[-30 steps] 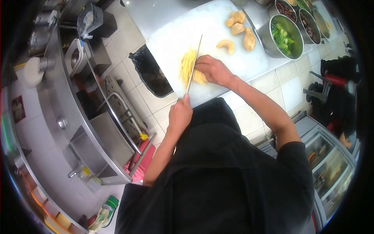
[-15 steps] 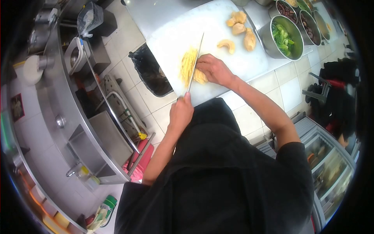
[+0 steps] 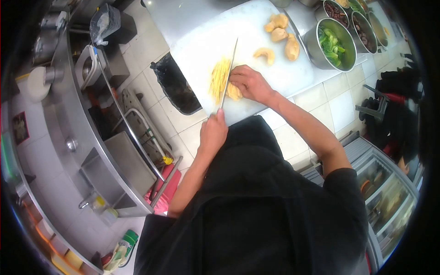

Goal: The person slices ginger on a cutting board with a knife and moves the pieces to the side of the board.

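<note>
My left hand point(image 3: 213, 129) is closed round the handle of a long knife point(image 3: 233, 57), whose blade points away from me over a white cutting board point(image 3: 201, 43). Thin yellow strips point(image 3: 219, 79) lie in a pile on the blade's left. To its right, my right hand point(image 3: 251, 82) has its fingers bent and pressed on pale yellow slices point(image 3: 234, 91), close beside the blade. Farther back on the board rest a curved peeled piece point(image 3: 264, 55) and several knobbly, ginger-like pieces point(image 3: 291, 47).
A metal pot of green vegetables point(image 3: 331, 45) stands right of the board, with other filled metal pots point(image 3: 364, 32) beyond. A black-lined bin point(image 3: 176, 85) is on the floor at the board's left. A metal sink point(image 3: 103, 176) lies farther left.
The board and the food on it appear shifted slightly left in view. The knife blade has also moved slightly left, and both hands keep their holds.
</note>
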`<move>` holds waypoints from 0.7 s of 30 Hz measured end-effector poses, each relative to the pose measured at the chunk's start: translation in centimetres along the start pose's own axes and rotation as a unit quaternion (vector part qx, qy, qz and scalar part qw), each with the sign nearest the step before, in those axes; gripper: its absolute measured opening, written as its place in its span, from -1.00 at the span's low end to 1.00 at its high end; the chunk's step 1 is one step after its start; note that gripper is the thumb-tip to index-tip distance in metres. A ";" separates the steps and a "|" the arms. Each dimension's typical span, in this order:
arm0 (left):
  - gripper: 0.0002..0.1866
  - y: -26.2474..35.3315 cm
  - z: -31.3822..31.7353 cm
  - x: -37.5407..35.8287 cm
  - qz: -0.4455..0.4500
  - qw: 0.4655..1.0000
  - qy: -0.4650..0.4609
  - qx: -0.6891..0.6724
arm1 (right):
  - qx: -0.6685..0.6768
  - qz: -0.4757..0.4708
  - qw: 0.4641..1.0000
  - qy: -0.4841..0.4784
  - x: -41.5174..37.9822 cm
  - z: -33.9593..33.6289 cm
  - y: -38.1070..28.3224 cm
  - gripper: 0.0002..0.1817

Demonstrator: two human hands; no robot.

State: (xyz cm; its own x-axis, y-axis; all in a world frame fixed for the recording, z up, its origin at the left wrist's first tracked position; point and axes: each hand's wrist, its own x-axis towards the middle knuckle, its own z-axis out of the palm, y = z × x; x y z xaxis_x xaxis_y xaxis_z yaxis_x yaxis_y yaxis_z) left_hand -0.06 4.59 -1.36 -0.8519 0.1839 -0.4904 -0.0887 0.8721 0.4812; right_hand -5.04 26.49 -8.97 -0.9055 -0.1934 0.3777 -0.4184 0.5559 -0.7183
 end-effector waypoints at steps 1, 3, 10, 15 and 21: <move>-0.30 0.8 0.1 2.0 -0.003 1.000 0.002 -0.008 | 0.001 0.007 1.000 -0.005 0.0 0.0 0.0 -0.78; -0.27 1.9 -0.4 3.3 -0.005 1.000 0.006 -0.019 | 0.000 0.011 1.000 -0.010 -0.1 0.0 -0.1 -0.78; -0.29 1.9 -3.2 -1.4 -0.033 0.999 -0.022 -0.028 | -0.003 0.012 1.000 0.029 0.0 0.3 0.0 -0.80; -0.30 0.5 0.4 0.8 -0.011 0.999 0.006 -0.035 | 0.005 0.004 1.000 0.012 0.0 0.0 -0.1 -0.80; -0.28 3.7 -2.6 3.0 -0.024 0.999 0.000 -0.039 | -0.006 0.024 1.000 0.009 -0.1 -0.1 -0.3 -0.83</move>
State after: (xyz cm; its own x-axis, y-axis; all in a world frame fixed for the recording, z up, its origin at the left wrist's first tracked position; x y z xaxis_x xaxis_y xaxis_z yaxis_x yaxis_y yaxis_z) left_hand -4.27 7.17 0.77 -0.8461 0.1424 -0.5136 -0.1693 0.8420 0.5123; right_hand -4.83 26.37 -8.70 -0.9229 -0.1527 0.3534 -0.3740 0.5733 -0.7290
